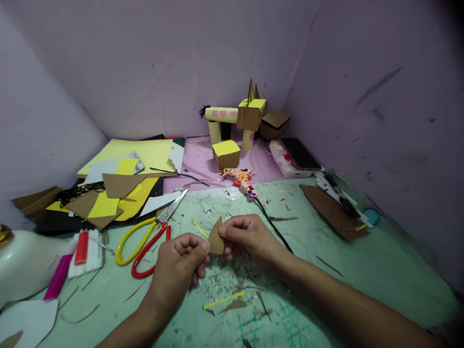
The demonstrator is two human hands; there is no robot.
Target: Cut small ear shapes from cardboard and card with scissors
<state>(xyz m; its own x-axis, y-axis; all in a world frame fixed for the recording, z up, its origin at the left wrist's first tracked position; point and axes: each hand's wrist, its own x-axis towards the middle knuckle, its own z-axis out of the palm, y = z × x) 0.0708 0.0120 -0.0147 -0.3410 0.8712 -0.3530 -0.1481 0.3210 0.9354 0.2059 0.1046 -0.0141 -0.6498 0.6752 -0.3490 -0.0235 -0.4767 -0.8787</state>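
Note:
My left hand (179, 267) and my right hand (246, 237) both pinch one small pointed piece of brown cardboard (216, 237), held upright just above the green work surface (326, 261). Each hand's fingers are curled closed on an edge of the piece. Scissors (152, 232) with one yellow and one red handle lie flat just left of my left hand. A patterned glue gun (242, 180) with a black cord lies beyond my right hand. A yellow strip (224, 299) rests on the surface below my hands.
A cardboard-and-yellow-paper animal model (239, 118) and a small yellow-topped box (226, 153) stand at the back. Yellow, brown and black sheets (119, 188) pile up at left. A brown cardboard strip (333, 212) and a phone (299, 153) lie at right. Markers (81, 247) sit at left.

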